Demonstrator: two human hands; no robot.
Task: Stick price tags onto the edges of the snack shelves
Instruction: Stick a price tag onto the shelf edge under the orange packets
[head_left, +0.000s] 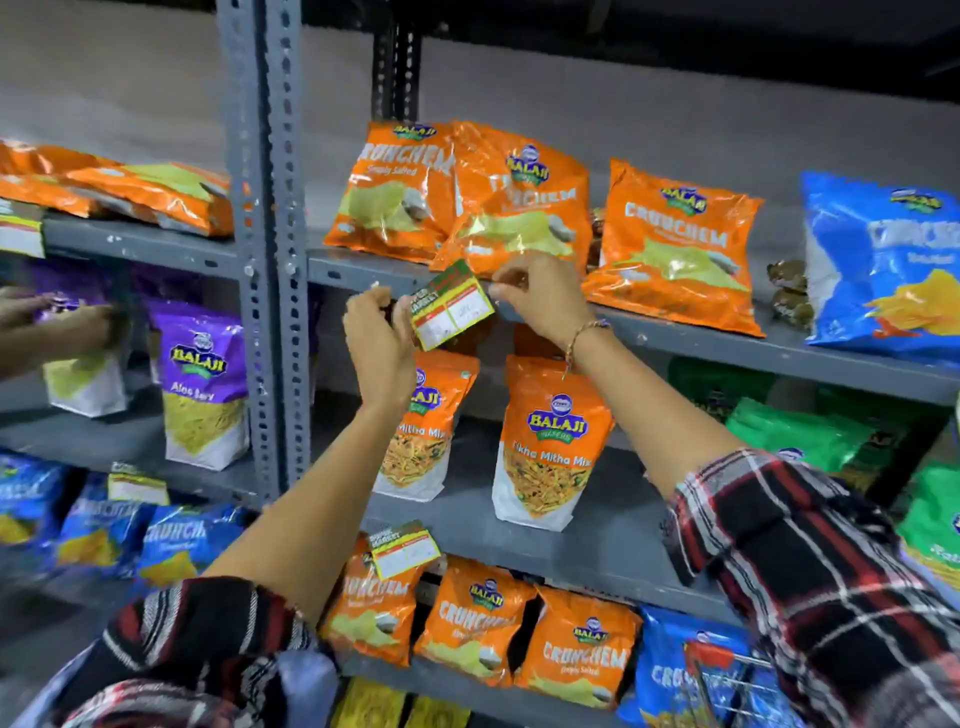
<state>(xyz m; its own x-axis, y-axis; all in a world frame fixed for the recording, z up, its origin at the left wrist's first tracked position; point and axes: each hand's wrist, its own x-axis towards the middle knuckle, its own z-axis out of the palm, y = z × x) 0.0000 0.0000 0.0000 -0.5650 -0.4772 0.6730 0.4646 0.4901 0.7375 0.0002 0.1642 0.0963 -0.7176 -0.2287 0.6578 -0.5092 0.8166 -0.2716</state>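
A green, red and white price tag hangs tilted against the front edge of the upper grey shelf. My left hand pinches the tag's lower left side. My right hand holds its upper right corner against the shelf edge, below the orange Crunchem bags. A second tag is stuck on the edge of the shelf below. More tags sit on the left bay's shelf edges, one at the upper shelf and one lower down.
Another person's hand reaches among purple bags in the left bay. A perforated grey upright separates the bays. Orange mix pouches, blue chip bags and green bags fill the shelves.
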